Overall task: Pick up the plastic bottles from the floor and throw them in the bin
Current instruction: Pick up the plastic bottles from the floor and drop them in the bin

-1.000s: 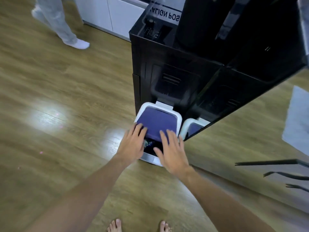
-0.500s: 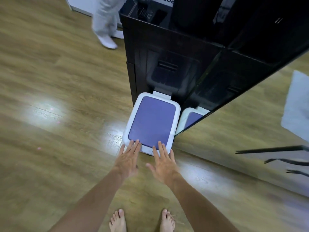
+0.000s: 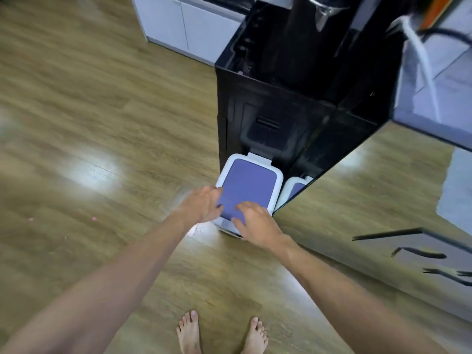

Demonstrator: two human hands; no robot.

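Observation:
The bin (image 3: 277, 183) is a small white box with a purple lid, standing on the wooden floor against a tall black machine. Its lid lies flat and closed. My left hand (image 3: 201, 206) hovers at the bin's front left corner with relaxed, slightly bent fingers and holds nothing. Over the lid's front edge is my right hand (image 3: 255, 221), its fingers loosely curled and empty. No plastic bottle is in sight on the floor or in either hand. The picture is blurred by motion.
The tall black machine (image 3: 281, 111) rises behind the bin, with a glossy dark panel (image 3: 370, 200) on its right mirroring the bin and floor. White cabinets (image 3: 184, 29) line the far wall. My bare feet (image 3: 219, 333) stand on the wooden floor (image 3: 89, 123).
A second ago the lid was tilted open under my fingers; it then dropped shut. My hands pulled back off it and now hang loosely over its front. The walking person has left view.

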